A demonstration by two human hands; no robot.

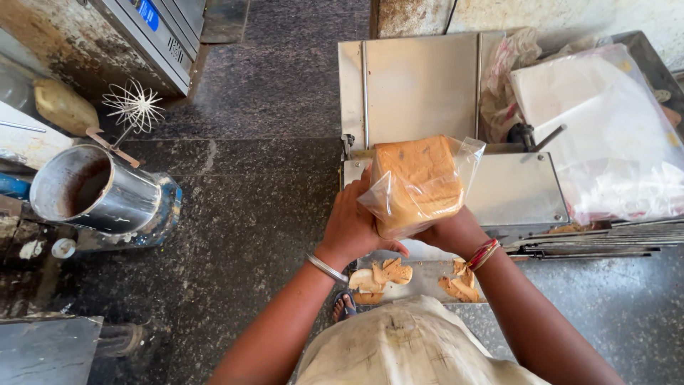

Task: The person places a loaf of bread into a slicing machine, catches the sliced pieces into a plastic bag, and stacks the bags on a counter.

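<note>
A square sliced bread loaf [415, 171] sits part-way inside a clear plastic bag [467, 158], held up over the metal slicing machine [513, 189]. My left hand [350, 224] grips the bag and loaf from the left side. My right hand [452, 232] holds it from underneath on the right; its fingers are hidden behind the loaf. I wear a metal bangle on the left wrist and red bangles on the right wrist. Below the hands, several bread crust scraps [385, 274] lie on a metal shelf.
A stack of clear plastic bags [605, 128] lies on the right of the machine. A steel mixing bowl [85, 189] and wire whisk [133, 107] stand at the left. Dark stone floor [249, 214] spreads between them. My sandalled foot [345, 306] shows below.
</note>
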